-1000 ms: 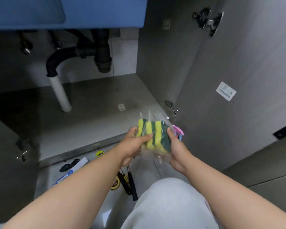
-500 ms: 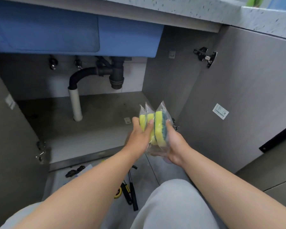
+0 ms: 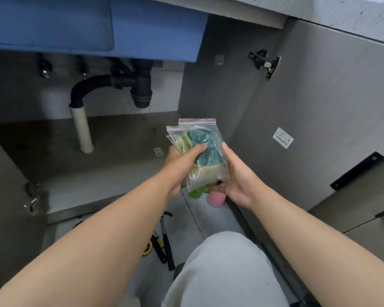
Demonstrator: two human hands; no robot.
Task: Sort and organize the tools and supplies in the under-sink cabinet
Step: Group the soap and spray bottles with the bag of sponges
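Head view: a person at the open grey under-sink cabinet (image 3: pixel 98 173) holds clear zip-top plastic bags of green-and-yellow scouring sponges (image 3: pixel 197 149) in the air in front of the cabinet's right wall. The left hand (image 3: pixel 182 165) curls over the bags' left side, the right hand (image 3: pixel 235 176) grips their right edge. Black-handled tools (image 3: pixel 166 240) and a yellow tape measure (image 3: pixel 148 248) lie on the tiled floor below

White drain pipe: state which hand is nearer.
Left. The left hand grips the clear zip bags of green sponges on the side facing the white pipe; right hand holds their far side.
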